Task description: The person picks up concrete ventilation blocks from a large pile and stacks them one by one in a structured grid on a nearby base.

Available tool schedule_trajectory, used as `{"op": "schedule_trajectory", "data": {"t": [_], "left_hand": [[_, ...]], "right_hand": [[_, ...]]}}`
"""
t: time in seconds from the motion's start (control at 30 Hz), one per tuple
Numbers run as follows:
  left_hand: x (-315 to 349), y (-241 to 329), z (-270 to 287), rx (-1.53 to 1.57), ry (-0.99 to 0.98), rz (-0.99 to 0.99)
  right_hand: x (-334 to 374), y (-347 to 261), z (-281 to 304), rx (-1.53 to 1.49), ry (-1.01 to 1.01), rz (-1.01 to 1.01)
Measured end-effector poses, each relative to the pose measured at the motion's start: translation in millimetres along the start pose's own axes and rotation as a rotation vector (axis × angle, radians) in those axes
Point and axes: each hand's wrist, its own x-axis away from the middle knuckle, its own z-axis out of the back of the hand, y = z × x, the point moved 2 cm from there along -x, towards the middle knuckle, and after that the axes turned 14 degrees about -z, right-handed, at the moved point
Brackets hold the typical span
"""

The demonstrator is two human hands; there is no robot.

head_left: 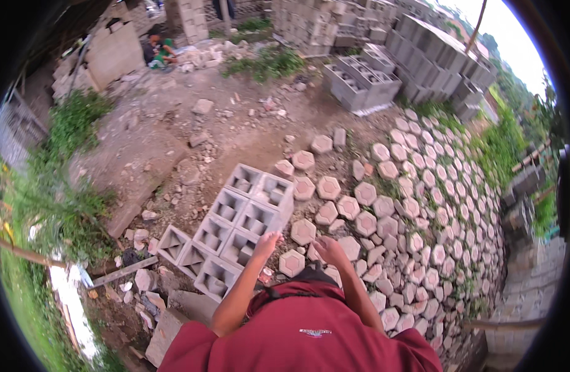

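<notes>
My left hand (269,243) is in front of my body, above the near right edge of a group of grey hollow concrete blocks (228,204). Its fingers are loosely bent, and I see nothing in them. A short gap to the right, my right hand (327,249) is held over the hexagonal pavers, also with no object visible in it. The fingers of both hands look small and a little blurred. Between and just beyond the hands lies a hexagonal paver (303,231) with a reddish centre.
Hexagonal pavers (415,242) cover the ground on the right. More concrete blocks (362,80) are stacked at the back right. At the far left a person (161,53) in green is low to the ground near rubble. A wooden plank (123,272) lies left of the blocks.
</notes>
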Motion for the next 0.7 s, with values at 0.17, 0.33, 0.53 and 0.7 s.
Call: {"op": "schedule_trajectory", "data": {"t": [0.17,0.33,0.53,0.7], "left_hand": [[-64.5,16.9,-97.2,0.100,-0.059,0.036],[-121.6,53.5,-183.6,0.104,-0.220,-0.071],[-196.2,64.6,-226.7,0.003,-0.310,-0.016],[-266.2,70.2,-271.8,-0.029,-0.425,0.013]], "right_hand": [[-49.4,75.1,58.4,0.091,0.028,-0.068],[-78.6,118.6,109.5,0.037,0.110,-0.159],[-111.9,139.6,145.0,-0.179,0.112,-0.281],[-158.0,158.1,181.7,-0.273,0.153,-0.378]]}}
